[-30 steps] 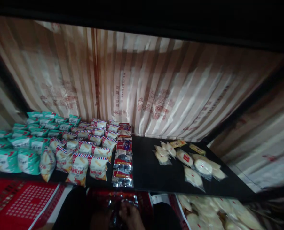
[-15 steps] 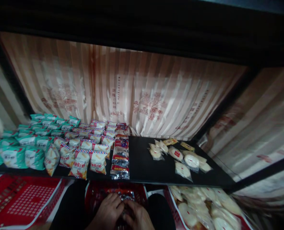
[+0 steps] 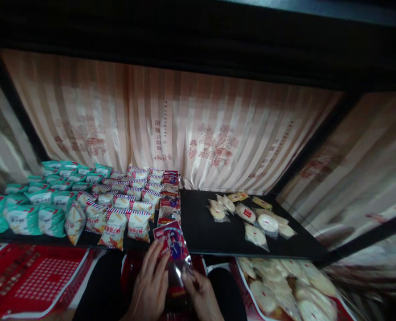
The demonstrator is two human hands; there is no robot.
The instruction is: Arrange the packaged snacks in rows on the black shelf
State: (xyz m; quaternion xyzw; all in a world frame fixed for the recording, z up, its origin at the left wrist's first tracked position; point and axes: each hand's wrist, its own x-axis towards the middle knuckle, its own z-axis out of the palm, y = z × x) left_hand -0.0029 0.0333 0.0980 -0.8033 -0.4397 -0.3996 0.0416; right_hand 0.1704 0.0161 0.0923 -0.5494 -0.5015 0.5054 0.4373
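My left hand (image 3: 150, 281) and my right hand (image 3: 201, 294) together hold up a red and clear snack packet (image 3: 172, 246) with a printed figure, just in front of the black shelf (image 3: 204, 232). The left fingers lie along its left edge; the right fingers pinch its lower clear end. Behind it a column of the same red packets (image 3: 170, 191) runs back along the shelf. Left of that column lie rows of red-white-blue striped packets (image 3: 127, 209) and green packets (image 3: 34, 200).
Clear-wrapped round cakes (image 3: 251, 214) lie on the right of the shelf. Below are a red basket (image 3: 34, 276) at left and a tray of round cakes (image 3: 285, 290) at right. Striped cloth (image 3: 184, 125) hangs behind; a dark shelf overhangs above.
Both hands rose from the red basket below, lifting a red packet up to the shelf's front edge. The camera tilted slightly.
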